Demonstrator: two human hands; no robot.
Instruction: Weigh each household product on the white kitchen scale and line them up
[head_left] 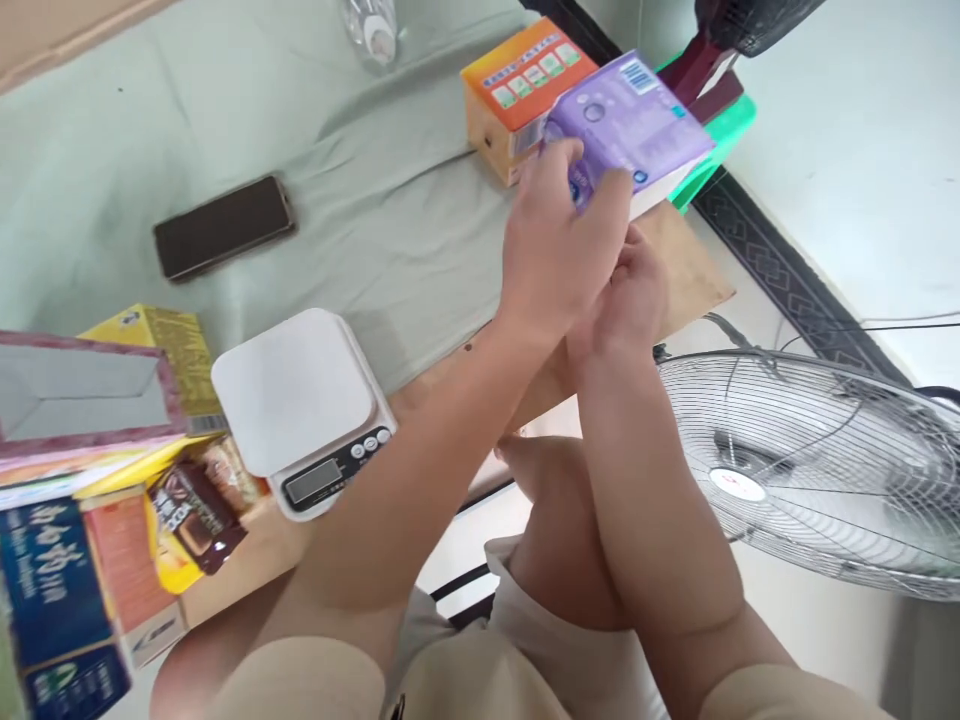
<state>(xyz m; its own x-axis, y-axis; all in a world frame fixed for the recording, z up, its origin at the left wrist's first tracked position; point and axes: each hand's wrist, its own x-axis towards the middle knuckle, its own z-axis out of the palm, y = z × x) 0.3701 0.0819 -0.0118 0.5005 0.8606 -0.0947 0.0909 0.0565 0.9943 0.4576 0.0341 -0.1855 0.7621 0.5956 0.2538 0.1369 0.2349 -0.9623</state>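
Pale green cloth (420,250) covers much of the desk (697,265), with bare brown surface showing along its near edge. White and flat-topped, a digital kitchen scale (296,395) sits near that edge, its dark display strip facing the person. Well to the right of the scale and farther back lies a purple plastic-wrapped packet (637,110), barcode uppermost, right up against an orange carton (525,75). The left hand (559,235) is grasping the packet's near left corner, with thumb and fingers spread around it. The right hand (634,295), lower and just beside the left wrist, has its fingers curled under the packet's near side; whether it holds or touches anything I cannot tell. Behind the scale, slightly left, lies a black smartphone (225,228); much farther behind it is a clear plastic bottle (375,30). Left of the scale are a yellow carton (184,350), a brown chocolate snack packet (199,515) and a navy box (56,600). Far right of the scale, off the desk, stands a wire-caged fan (802,460).
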